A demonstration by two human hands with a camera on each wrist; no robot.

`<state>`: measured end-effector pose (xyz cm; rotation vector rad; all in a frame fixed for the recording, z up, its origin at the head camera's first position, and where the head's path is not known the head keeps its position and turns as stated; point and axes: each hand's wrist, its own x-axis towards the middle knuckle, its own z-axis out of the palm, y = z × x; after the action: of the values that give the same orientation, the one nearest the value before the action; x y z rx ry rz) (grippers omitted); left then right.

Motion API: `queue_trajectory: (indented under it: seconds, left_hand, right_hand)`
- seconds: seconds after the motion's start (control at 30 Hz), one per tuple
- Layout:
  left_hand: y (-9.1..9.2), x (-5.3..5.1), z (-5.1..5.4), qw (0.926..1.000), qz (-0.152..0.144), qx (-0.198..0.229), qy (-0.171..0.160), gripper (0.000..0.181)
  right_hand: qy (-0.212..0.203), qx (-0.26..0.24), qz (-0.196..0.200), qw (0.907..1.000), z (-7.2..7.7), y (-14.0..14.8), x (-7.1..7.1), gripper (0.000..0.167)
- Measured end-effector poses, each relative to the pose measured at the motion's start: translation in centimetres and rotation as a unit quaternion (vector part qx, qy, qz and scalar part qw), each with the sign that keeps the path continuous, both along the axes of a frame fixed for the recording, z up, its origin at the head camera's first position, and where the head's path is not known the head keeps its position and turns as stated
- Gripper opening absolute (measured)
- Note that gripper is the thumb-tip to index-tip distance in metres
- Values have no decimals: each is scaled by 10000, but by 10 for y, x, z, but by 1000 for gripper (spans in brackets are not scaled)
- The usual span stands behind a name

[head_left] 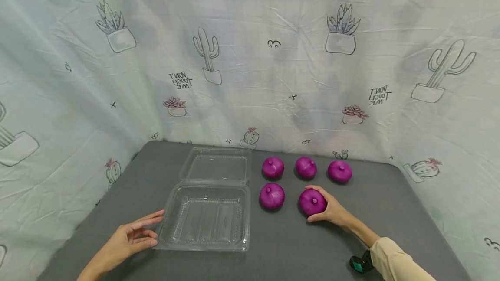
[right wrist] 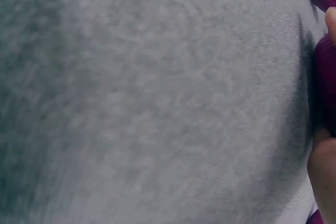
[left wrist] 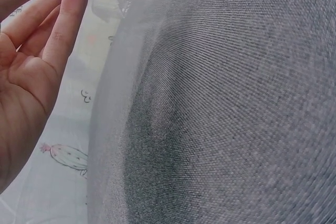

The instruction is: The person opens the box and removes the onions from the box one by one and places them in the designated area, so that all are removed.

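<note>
In the head view, my right hand [head_left: 332,211] grips a purple onion [head_left: 312,201], thumb on the near side and fingers round the far side. The right wrist view catches only part of that onion [right wrist: 326,82] at its right edge, between thumb and finger. My left hand [head_left: 126,242] is at the left side of a clear plastic clamshell box [head_left: 203,245], fingers loosely bent and fingertips at its rim; whether they touch is unclear. The box lies open, its lid [head_left: 218,169] folded back behind the base. Nothing is inside it.
Beside the held onion sits another onion [head_left: 272,196]. A back row has a left onion [head_left: 273,168], a middle one [head_left: 306,168] and a right one [head_left: 340,171]. A grey cloth [head_left: 281,246] covers the table; a printed curtain [head_left: 250,77] hangs behind.
</note>
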<state>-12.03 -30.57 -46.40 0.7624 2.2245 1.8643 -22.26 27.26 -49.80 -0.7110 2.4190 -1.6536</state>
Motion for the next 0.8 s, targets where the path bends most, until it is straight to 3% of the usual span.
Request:
queue_trajectory:
  seconds: [0.2,0.5,0.7,0.8]
  left_hand:
    - [1,0,0,9999,13,-60,101,46]
    - [1,-4,0,9997,-177,152,37,48]
    - [-3,-11,7,9995,-139,-229,-145,54]
    - [-2,-15,14,9978,110,-641,117,54]
  right_hand:
    - [-310,-464,257,9981,0,0,3,83]
    - [-717,-496,115,9961,4,1,5,84]
    - [-718,-612,309,9951,9,4,4,89]
    - [-723,-621,374,9947,14,9,7,91]
